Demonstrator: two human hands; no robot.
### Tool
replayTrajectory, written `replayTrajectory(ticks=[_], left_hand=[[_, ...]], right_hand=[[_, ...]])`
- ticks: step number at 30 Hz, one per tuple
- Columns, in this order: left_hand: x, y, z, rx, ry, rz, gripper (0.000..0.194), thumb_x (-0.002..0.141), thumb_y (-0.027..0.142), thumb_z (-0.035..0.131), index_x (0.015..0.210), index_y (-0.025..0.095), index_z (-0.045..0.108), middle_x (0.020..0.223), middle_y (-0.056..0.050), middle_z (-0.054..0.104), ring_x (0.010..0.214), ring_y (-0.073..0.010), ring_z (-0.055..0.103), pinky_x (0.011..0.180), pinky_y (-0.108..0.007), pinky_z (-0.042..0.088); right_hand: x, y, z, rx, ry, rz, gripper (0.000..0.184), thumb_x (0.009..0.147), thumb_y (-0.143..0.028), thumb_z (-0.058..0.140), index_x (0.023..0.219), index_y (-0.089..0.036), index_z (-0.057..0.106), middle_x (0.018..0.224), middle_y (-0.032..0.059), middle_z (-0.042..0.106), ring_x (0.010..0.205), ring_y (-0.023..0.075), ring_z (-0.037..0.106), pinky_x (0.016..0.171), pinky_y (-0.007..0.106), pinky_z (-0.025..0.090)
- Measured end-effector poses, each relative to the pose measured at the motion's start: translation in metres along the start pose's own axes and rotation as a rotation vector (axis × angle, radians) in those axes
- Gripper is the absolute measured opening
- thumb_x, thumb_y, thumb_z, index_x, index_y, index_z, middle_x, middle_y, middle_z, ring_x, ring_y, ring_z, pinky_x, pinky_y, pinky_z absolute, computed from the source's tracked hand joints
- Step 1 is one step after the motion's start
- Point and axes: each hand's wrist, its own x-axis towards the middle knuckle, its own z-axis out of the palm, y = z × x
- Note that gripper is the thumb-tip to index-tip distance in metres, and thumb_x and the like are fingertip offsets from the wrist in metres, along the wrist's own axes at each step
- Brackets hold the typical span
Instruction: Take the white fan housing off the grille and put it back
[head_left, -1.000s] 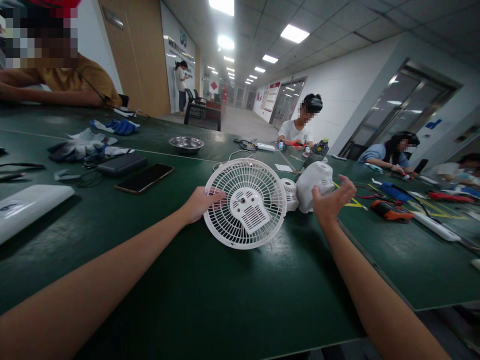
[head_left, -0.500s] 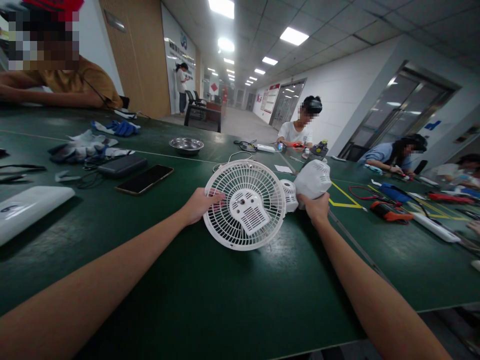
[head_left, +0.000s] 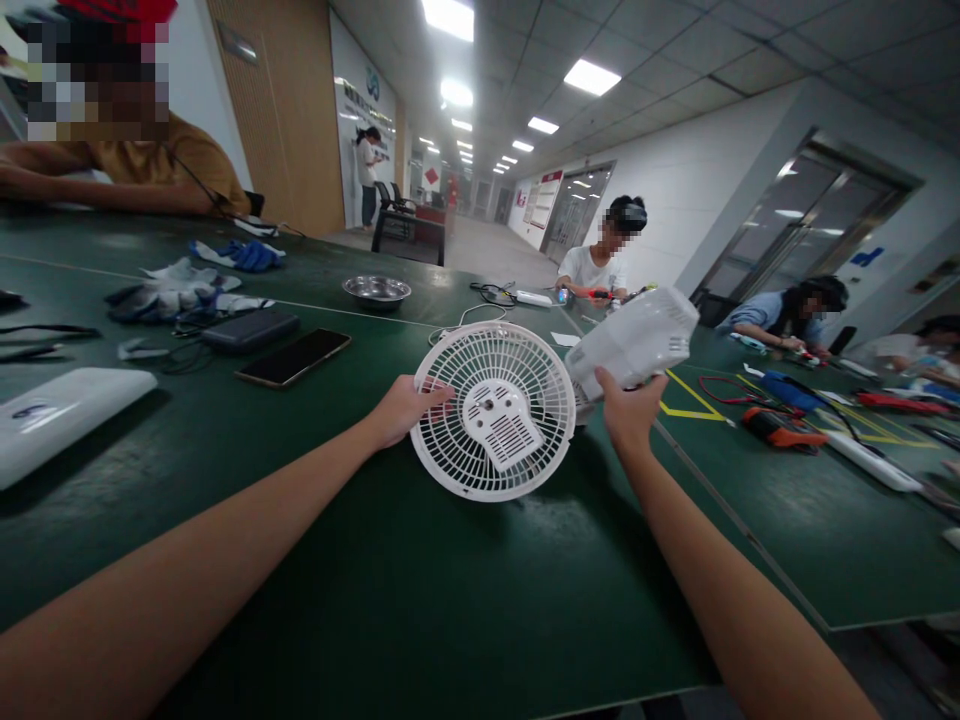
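Observation:
My left hand (head_left: 405,408) grips the left rim of a round white fan grille (head_left: 442,455), thumb laid over its bars. The grille stands tilted towards me, with a slotted plate with holes at its middle. At the right, my right hand (head_left: 631,405) is closed around a long white plastic housing (head_left: 634,335) with vent slots at its far end. This housing slants up to the right, its lower end behind the grille's right edge. Whether the two parts are joined there is hidden.
On the green table (head_left: 420,610) lie a phone (head_left: 294,357), a dark case (head_left: 251,330), work gloves (head_left: 180,290) and a white device (head_left: 67,420) at left. A metal bowl (head_left: 376,291) stands further back. An orange-black meter (head_left: 781,428) lies right. Other people sit around the table.
My right hand has turned the white housing, so its vented end now points up and right and its long side shows. The left hand keeps the grille almost in place.

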Motion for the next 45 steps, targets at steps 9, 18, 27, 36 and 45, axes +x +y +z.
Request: replayTrajectory(ticks=[9, 18, 27, 36, 45], left_hand=[[-0.001, 0.001, -0.001, 0.030, -0.023, 0.012, 0.018, 0.076, 0.027, 0.079, 0.087, 0.013, 0.073, 0.082, -0.007, 0.073, 0.072, -0.0186, 0.068, 0.072, -0.035, 0.055], [-0.001, 0.000, -0.002, 0.044, -0.034, 0.018, 0.019, 0.078, 0.027, 0.078, 0.090, 0.013, 0.073, 0.084, -0.008, 0.074, 0.075, -0.0198, 0.069, 0.073, -0.036, 0.056], [0.002, -0.004, -0.003, 0.052, -0.022, 0.018, 0.017, 0.080, 0.025, 0.076, 0.090, 0.013, 0.072, 0.082, -0.006, 0.074, 0.073, -0.0185, 0.069, 0.072, -0.035, 0.057], [0.000, -0.002, -0.002, 0.056, -0.037, 0.013, 0.019, 0.080, 0.027, 0.077, 0.091, 0.012, 0.071, 0.081, -0.006, 0.073, 0.073, -0.0180, 0.068, 0.072, -0.035, 0.057], [-0.004, 0.004, 0.000, 0.059, -0.031, 0.002, 0.018, 0.081, 0.026, 0.075, 0.092, 0.012, 0.071, 0.084, -0.007, 0.073, 0.075, -0.0187, 0.069, 0.074, -0.036, 0.056]], right_hand=[[-0.016, 0.006, 0.009, -0.168, -0.262, 0.064, 0.079, 0.062, -0.066, 0.074, 0.122, -0.022, 0.047, 0.102, 0.0129, 0.070, 0.091, 0.0333, 0.066, 0.086, 0.047, 0.049], [0.018, 0.034, -0.007, -0.114, -0.060, -0.007, 0.087, 0.061, -0.059, 0.077, 0.130, -0.017, 0.044, 0.097, 0.0095, 0.070, 0.081, 0.0260, 0.066, 0.079, 0.038, 0.049], [0.040, 0.078, -0.013, -0.119, -0.066, 0.103, 0.088, 0.058, -0.056, 0.079, 0.129, -0.018, 0.046, 0.102, 0.0114, 0.068, 0.087, 0.0290, 0.064, 0.084, 0.044, 0.049], [0.046, 0.052, -0.023, 0.021, 0.072, -0.122, 0.088, 0.067, -0.051, 0.076, 0.139, -0.019, 0.036, 0.115, 0.0122, 0.061, 0.100, 0.0268, 0.062, 0.088, 0.042, 0.049], [0.048, 0.050, -0.029, 0.145, 0.088, -0.155, 0.074, 0.070, -0.034, 0.063, 0.137, -0.019, 0.037, 0.105, 0.0063, 0.058, 0.089, 0.0219, 0.059, 0.084, 0.039, 0.048]])
